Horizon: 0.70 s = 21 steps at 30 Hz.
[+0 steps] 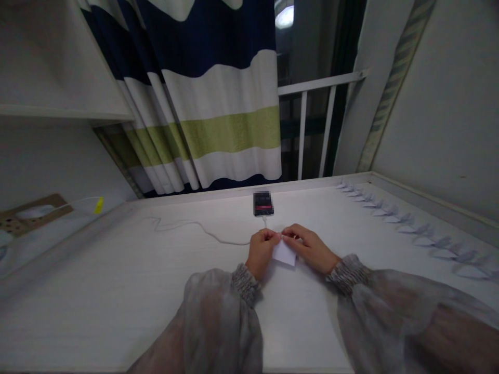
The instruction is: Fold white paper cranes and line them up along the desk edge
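A small folded sheet of white paper is held between both hands, just above the white tabletop. My left hand pinches its upper left part between thumb and fingers. From the other side, my right hand grips the top edge, thumb and fingertips close to those of the left. The fingers cover the paper's upper edge, so the fold there is hidden. Just beyond the hands lies a phone with a dark, blurred screen and a white cable plugged into its near end.
Several folded white paper pieces stand in a row along the table's right side. The white table has a raised rim at the back. A striped curtain and a white railing are behind it. A cable with a yellow tag hangs at left.
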Tool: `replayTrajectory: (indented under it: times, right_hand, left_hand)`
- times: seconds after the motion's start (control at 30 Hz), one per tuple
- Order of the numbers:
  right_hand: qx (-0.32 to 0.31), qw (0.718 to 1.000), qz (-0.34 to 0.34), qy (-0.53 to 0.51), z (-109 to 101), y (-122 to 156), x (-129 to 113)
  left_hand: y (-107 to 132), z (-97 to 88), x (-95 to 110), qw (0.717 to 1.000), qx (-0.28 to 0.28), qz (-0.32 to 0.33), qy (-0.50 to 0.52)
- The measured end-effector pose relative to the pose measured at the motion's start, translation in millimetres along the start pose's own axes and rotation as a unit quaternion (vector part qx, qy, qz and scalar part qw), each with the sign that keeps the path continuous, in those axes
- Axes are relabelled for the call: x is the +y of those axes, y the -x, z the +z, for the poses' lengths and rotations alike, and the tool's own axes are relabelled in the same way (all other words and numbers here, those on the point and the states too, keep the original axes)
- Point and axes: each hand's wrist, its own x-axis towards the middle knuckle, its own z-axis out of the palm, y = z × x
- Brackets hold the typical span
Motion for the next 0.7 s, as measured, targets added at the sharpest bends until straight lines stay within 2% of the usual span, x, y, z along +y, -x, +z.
replayTrajectory:
  times: [0.17, 0.27, 0.4, 0.5, 0.57, 0.63, 0.7]
  right_hand:
    - [-0.044, 0.999, 0.003, 0.022, 8.0, 1.3, 0.6]
    - [-0.048, 0.999, 0.015, 0.014, 8.0, 0.7, 2.7]
    - [-0.028, 0.999, 0.043, 0.004, 2.9, -0.4, 7.2]
    - [0.0, 0.998, 0.067, -0.015, -3.9, -2.0, 13.4]
    - [0.026, 0.996, 0.077, -0.036, -6.5, -2.9, 16.6]
    - [0.042, 0.995, 0.072, -0.058, -5.7, -3.1, 17.3]
    - [0.037, 0.994, 0.063, -0.085, -1.5, -2.4, 15.6]
  left_hand:
    - [9.6, 8.6, 5.4, 0.997, -0.024, -0.055, 0.049]
    - [10.0, 9.1, 6.2, 0.998, -0.025, -0.05, 0.04]
    - [0.7, 1.1, 3.7, 1.0, 0.005, 0.003, 0.004]
    - [-9.3, -11.2, 2.4, 0.997, 0.071, 0.019, 0.01]
    - [-12.6, -16.5, 1.9, 0.995, 0.096, 0.015, 0.009]
    - [-11.7, -16.0, 1.3, 0.996, 0.088, 0.01, 0.005]
    - [-7.6, -10.5, 0.7, 0.999, 0.05, 0.016, 0.005]
